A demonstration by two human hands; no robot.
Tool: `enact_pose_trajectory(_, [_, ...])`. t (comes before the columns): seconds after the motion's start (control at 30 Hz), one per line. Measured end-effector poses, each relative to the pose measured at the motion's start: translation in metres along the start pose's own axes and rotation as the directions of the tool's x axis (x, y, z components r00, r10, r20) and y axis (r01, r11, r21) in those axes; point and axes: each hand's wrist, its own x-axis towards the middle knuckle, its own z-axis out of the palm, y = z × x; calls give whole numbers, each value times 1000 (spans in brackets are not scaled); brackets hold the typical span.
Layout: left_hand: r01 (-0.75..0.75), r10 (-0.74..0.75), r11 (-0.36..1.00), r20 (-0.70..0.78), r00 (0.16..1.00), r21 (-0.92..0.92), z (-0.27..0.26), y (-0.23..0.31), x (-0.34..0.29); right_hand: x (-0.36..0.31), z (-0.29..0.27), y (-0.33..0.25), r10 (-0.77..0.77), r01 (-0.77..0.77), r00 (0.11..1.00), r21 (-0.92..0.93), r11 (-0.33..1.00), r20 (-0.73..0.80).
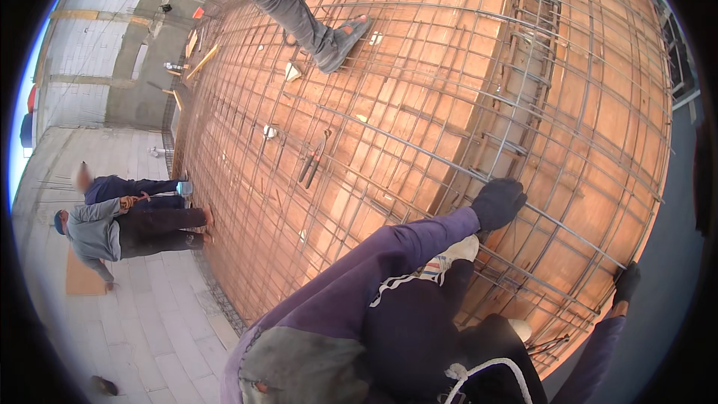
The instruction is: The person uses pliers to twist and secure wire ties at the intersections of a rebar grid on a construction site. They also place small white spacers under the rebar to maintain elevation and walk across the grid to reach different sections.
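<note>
My left hand (pixel 497 203), in a dark glove, is closed around a long steel rebar (pixel 419 150). This bar runs slantwise across the rebar mesh (pixel 441 52), over the beam channel. At the right edge of the mesh, my right hand (pixel 627 283), also gloved, is closed at the near end of the same bar; its fingers are partly hidden. Beneath the mesh lies orange-brown plywood formwork (pixel 329 202). Tying nippers (pixel 314 158) with red handles rest on the mesh, left of my left hand.
A person's leg in grey trousers and a shoe (pixel 348 39) stands on the mesh ahead. Two more people (pixel 101 224) are at the left by a block wall (pixel 134 314). A white rope (pixel 493 366) hangs at my waist. Another tool (pixel 550 344) lies near my right knee.
</note>
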Motion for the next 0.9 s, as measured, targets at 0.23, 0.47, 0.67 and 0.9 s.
enact_pose_trajectory(0.23, [125, -127, 989, -10, 992, -84, -11, 6, 8, 11, -11, -42, 586, -613, 765, 585, 532, 268])
enact_pose_trajectory(0.47, [73, -76, 995, -42, 996, -75, -8, 3, 7, 13, -6, -38, 583, -614, 784, 404, 678, 213])
enact_pose_trajectory(0.67, [140, -142, 989, -27, 990, -50, -1, 3, 8, 7, 22, 7, 528, -593, 805, 332, 733, 271])
enact_pose_trajectory(0.9, [308, -315, 908, 21, 949, -285, -33, 9, 19, 28, -35, -53, 484, -469, 828, -122, 875, 285])
